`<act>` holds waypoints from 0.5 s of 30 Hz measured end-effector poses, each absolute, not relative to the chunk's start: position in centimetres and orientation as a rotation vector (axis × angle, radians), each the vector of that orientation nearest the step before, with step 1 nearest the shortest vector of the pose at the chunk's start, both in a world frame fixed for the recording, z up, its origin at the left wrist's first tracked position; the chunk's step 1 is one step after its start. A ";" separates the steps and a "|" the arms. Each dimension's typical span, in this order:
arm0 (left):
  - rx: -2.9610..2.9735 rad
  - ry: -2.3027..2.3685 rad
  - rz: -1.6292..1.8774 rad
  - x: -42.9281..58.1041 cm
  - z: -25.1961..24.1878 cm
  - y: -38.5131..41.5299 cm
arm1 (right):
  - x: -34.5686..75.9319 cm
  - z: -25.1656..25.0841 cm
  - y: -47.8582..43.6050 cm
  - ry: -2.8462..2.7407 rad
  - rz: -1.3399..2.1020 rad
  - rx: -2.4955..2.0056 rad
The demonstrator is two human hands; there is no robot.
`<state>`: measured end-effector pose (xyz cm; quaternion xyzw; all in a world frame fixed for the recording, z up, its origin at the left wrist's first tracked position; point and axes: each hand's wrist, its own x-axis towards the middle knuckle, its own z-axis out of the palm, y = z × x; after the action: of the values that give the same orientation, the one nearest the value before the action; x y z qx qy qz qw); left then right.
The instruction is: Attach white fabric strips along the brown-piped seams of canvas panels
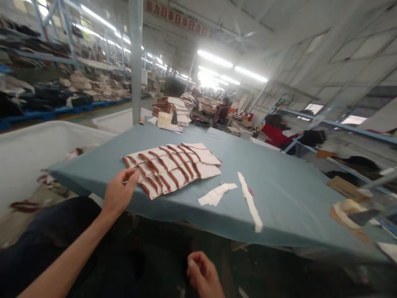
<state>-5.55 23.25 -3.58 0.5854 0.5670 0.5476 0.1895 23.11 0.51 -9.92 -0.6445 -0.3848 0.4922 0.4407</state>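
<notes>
The half-curled left hand [120, 191], hold indeterminable, is at the left end of the left-to-right row of brown-edged cream fabric panels [173, 166], nearer than the part-open, apparently empty right hand [204, 275].

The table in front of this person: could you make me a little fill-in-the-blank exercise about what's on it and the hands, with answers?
The overlapping pale pieces have ____ edging.
To their right in the picture, on the table, lie ____ loose white strips.
Of the left hand and the right hand, the ____ is nearer the pale pieces.

Missing words: brown; two; left.
</notes>
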 end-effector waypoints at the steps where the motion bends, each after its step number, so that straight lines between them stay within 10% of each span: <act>1: 1.702 1.601 1.509 -4.0 -3.4 23.5 | 23.9 -8.7 2.2 -1.045 1.072 -1.602; 15: 2.175 1.534 1.376 2.7 -4.9 25.2 | 31.3 -0.9 23.7 -1.487 0.267 -1.776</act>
<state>2.72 25.15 -4.93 0.7240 0.5107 0.4579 0.0726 31.27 23.71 -0.86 -0.7001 -0.5862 0.1051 0.3938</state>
